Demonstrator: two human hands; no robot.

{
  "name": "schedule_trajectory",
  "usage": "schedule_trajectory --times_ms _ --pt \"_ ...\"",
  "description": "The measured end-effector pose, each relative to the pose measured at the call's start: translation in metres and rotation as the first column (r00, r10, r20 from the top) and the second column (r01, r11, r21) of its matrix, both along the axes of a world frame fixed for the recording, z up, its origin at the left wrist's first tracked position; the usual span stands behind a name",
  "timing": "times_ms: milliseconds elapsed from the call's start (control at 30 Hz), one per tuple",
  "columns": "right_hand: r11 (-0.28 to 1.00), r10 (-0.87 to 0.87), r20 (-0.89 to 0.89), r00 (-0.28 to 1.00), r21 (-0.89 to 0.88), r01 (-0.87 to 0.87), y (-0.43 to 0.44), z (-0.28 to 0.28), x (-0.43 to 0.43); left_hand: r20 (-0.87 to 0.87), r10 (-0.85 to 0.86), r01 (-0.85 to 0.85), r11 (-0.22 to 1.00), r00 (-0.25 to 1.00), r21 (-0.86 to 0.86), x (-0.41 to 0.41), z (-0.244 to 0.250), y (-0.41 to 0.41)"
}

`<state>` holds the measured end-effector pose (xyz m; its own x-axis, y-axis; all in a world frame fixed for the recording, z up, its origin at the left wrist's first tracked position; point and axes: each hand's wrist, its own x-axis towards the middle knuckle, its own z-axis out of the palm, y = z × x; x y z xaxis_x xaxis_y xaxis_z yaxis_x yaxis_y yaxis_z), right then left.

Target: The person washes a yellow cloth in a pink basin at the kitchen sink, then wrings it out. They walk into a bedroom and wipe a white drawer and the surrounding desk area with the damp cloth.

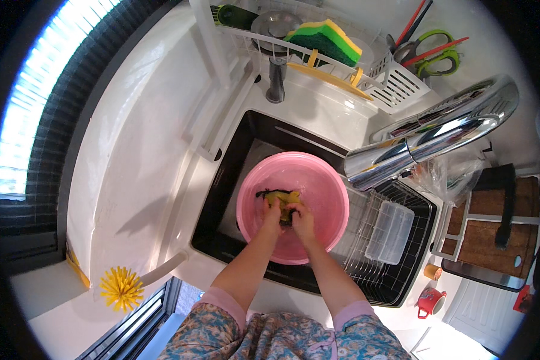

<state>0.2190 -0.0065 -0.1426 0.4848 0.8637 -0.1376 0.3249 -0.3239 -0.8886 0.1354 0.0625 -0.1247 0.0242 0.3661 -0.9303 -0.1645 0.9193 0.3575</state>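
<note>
A round pink plastic basin stands in the black sink, with what looks like water in it. Inside the basin, a wet yellow and dark cloth-like item is bunched between both hands. My left hand grips its left side, and my right hand grips its right side, where a dark part shows near the fingers. The fingertips are partly hidden in the folds. The exact kind of item cannot be told.
A chrome faucet reaches over the sink's right side. Beside the basin, a wire rack holds a clear plastic container. Behind are a green and yellow sponge and a white utensil holder. A red mug stands at right.
</note>
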Motion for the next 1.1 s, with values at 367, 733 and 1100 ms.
schedule_trajectory --times_ms 367,733,1100 --pt "0.992 -0.002 0.170 0.985 0.125 -0.019 0.004 0.117 -0.067 0.561 0.063 -0.022 0.997 0.825 -0.080 -0.035 0.001 -0.004" --pt "0.933 0.031 0.259 0.965 -0.354 0.064 0.032 0.034 0.009 0.109 -0.056 0.049 0.997 0.992 0.062 -0.015 0.031 -0.028" --pt "0.711 0.698 0.563 0.443 -0.621 -0.331 -0.007 -0.017 0.021 -0.097 -0.006 0.022 0.987 0.995 0.159 -0.031 -0.028 0.003"
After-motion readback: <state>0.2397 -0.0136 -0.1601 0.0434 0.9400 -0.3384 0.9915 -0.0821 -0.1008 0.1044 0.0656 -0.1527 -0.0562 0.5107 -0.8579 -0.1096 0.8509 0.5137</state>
